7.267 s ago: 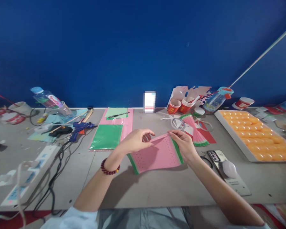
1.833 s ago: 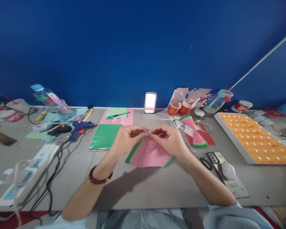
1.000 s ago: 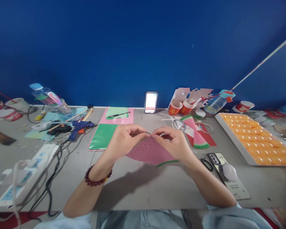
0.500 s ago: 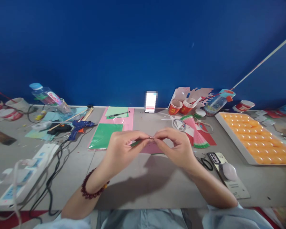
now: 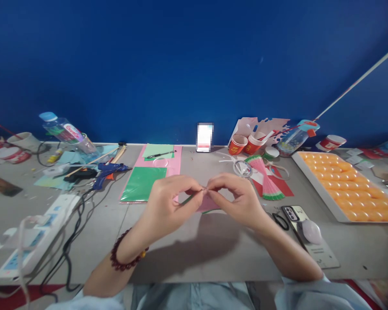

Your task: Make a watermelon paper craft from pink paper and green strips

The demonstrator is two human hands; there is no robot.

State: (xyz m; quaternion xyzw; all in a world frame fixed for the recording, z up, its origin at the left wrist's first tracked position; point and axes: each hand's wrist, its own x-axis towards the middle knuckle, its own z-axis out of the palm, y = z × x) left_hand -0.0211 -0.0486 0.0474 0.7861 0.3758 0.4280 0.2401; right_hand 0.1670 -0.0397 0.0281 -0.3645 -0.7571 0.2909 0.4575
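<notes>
In the middle of the desk, my left hand [image 5: 173, 200] and my right hand [image 5: 236, 198] meet fingertip to fingertip, both pinching the top of a piece of pink paper [image 5: 208, 204] with a green edge. Most of this paper hides behind my fingers and thumbs. A dark red bead bracelet [image 5: 121, 254] circles my left wrist. Beyond my right hand lies a pleated pink paper fan [image 5: 267, 178] with green ends, on red and white paper. Green paper in a clear sleeve [image 5: 145, 183] lies to the left of my left hand.
On the left are a blue glue gun [image 5: 108, 170], a power strip [image 5: 42, 234] with cables and a leaning bottle [image 5: 69, 133]. A lit phone [image 5: 204, 137] stands against the blue wall. Right are paper cups [image 5: 237, 145], another phone [image 5: 323, 254] and a tray of orange balls [image 5: 345, 185].
Both hands keep pinching the pink paper with slight finger shifts. The paper's green lower edge shows more clearly below my fingers now.
</notes>
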